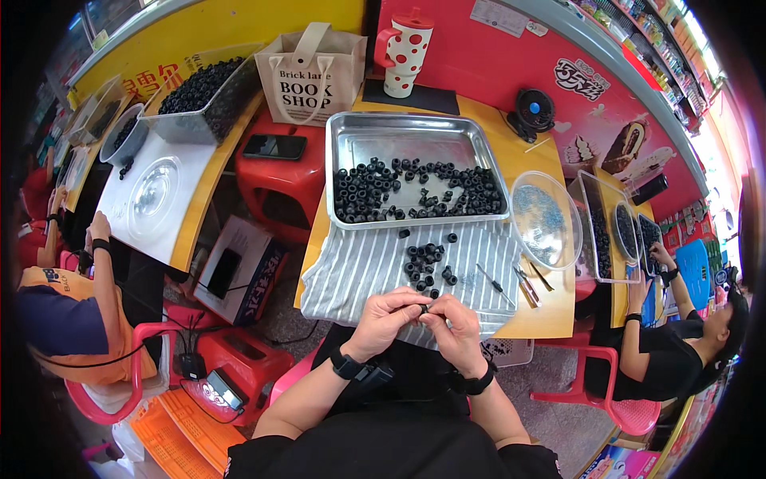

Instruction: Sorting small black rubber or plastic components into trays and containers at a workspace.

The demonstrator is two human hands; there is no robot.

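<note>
Over the near edge of the table, my left hand (378, 326) and my right hand (457, 335) meet with fingertips pinched together. Between them is a small black part (423, 309), mostly covered by my fingers. Several loose black hollow parts (423, 261) lie just beyond, on a grey-and-white striped cloth (339, 275). Behind the cloth stands a metal tray (419, 224) holding a scattering of the same black parts. To the right of my hands lie a thin dark pick-like tool (496, 284), a pointed hand tool (527, 289) and tweezers (542, 276).
A round clear container (546, 257) with small bluish bits sits right of the tray. Behind are a spotted tumbler (407, 60), a black fan (533, 110) and a tote bag (307, 84). A phone (274, 147) rests on a red stool (267, 180). People work at both sides.
</note>
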